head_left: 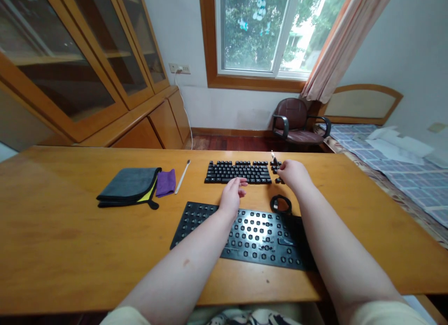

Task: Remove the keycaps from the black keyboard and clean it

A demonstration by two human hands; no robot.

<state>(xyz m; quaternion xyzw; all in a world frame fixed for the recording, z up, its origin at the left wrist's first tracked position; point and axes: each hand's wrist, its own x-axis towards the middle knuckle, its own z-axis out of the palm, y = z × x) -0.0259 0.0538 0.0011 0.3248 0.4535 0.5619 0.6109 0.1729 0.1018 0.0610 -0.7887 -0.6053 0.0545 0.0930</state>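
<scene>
My right hand [292, 173] is closed in a pinch over the small right-hand group of black keycaps [275, 169]. What its fingertips hold is too small to make out. A slim dark tool with a shiny tip [273, 157] shows just beyond those fingers; whether they touch it I cannot tell. My left hand [232, 194] hovers with loosely bent, parted fingers and nothing in them. It is between the larger block of keycaps [238, 172], laid out in rows, and the black keyboard base [254, 259]. The base has bare key stems, and my forearms cover parts of it.
A coiled black cable [280, 204] lies behind the base. On the left are a folded grey towel [129, 185], a purple cloth [165, 183] and a thin white-handled brush [182, 177]. Past the wooden table [70, 241] stands an office chair [297, 122].
</scene>
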